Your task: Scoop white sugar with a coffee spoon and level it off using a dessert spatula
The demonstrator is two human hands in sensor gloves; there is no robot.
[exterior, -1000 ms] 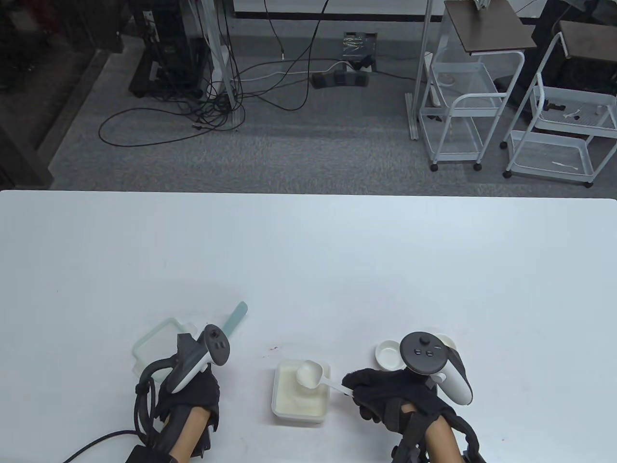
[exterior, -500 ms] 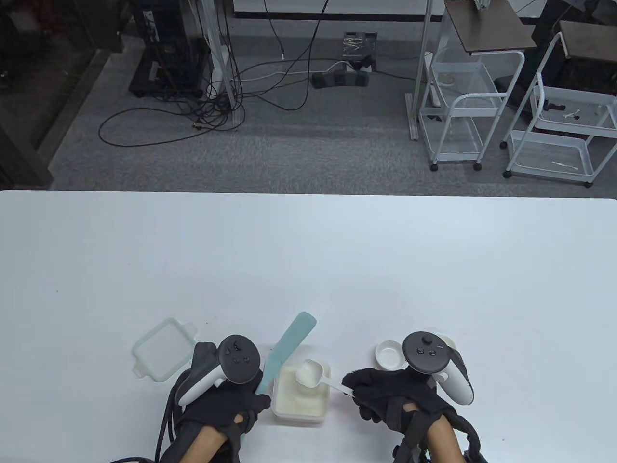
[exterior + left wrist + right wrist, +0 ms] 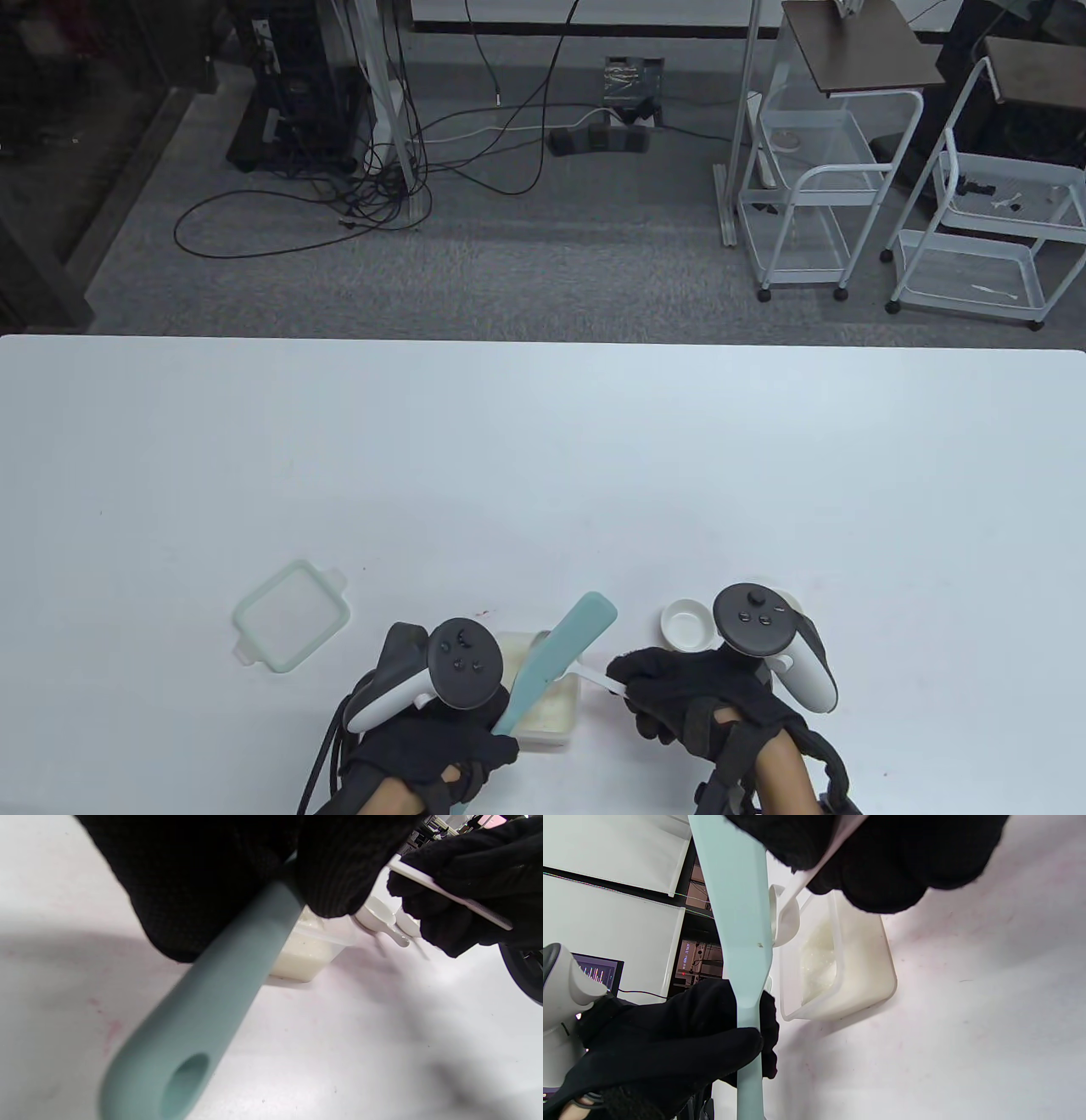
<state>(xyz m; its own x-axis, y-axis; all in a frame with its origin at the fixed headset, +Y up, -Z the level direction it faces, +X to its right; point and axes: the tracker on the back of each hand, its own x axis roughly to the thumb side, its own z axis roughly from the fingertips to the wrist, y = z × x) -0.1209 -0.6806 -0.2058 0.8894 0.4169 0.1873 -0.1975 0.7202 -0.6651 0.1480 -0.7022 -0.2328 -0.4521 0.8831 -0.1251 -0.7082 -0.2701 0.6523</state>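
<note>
Sugar tub (image 3: 551,713) on white table (image 3: 543,475)

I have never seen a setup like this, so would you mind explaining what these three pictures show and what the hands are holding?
No robot here: a person's two gloved hands, each with a tracker strapped on its back. One camera looks down at the table; the other two sit on the wrists. The left hand grips a teal spatula, its blade lying across the white spoon held by the right hand, above a tub of sugar. On the table also lie a lid and a small white dish.
</note>
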